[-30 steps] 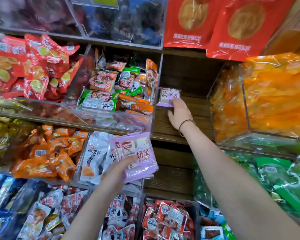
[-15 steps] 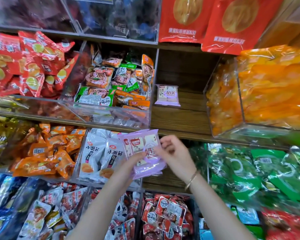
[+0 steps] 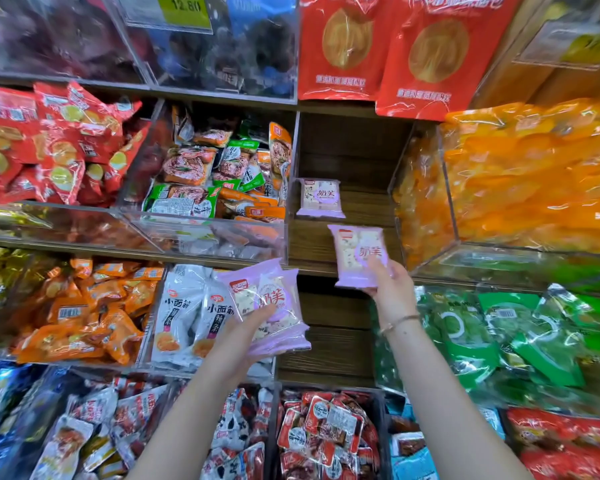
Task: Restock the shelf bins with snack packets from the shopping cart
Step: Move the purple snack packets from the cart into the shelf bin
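Right hand point(image 3: 388, 289) is pinching one pale purple plastic snack packet point(image 3: 359, 256) just over the wooden shelf point(image 3: 312, 244) front edge; left hand point(image 3: 246, 336) grips the spare purple stack point(image 3: 271, 303). I'd stand it upright touching the packet already near the back edge point(image 3: 319, 197).

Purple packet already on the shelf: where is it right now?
Head view, centre: the purple packet stands on the bare wooden shelf, between the mixed-snack bin and the orange-snack bin, above the right hand.

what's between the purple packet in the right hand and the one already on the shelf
In the head view, only bare wooden shelf board separates the held purple packet in the right hand from the shelved purple packet.
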